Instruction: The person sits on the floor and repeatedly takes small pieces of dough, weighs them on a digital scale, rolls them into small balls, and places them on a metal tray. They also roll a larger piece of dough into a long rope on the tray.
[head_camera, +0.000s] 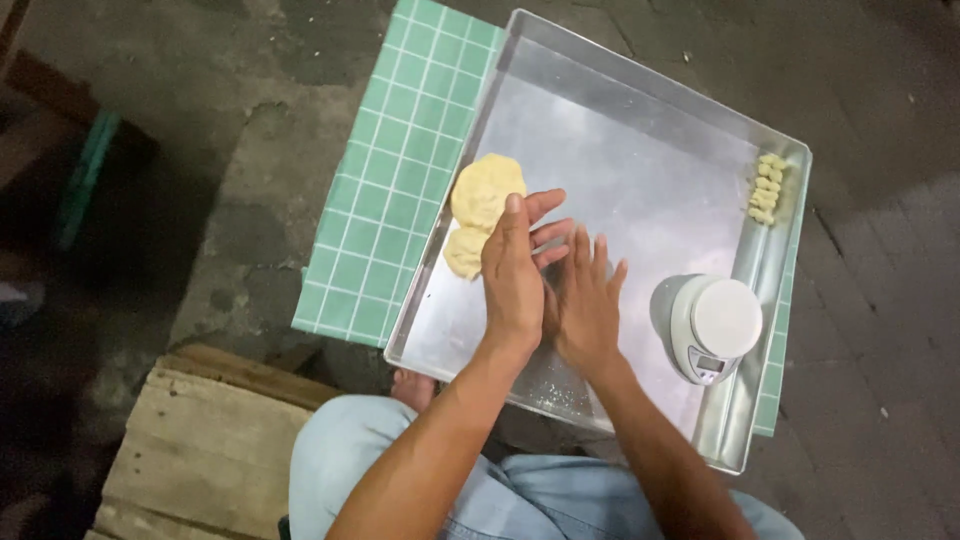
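Your left hand (513, 280) and right hand (585, 305) press palm to palm over the metal tray (640, 200); whether either grip holds anything, I cannot tell. At ten o'clock lie two dough lumps (484, 192), probably soft and sticky, so cup them from underneath.

hidden: whatever lies between the pressed hands | left hand (513, 275) covers part of dough (484, 192) | scale (712, 325) display unreadable

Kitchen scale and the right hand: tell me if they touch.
Apart. The head view shows bare tray metal between the right hand and the white kitchen scale.
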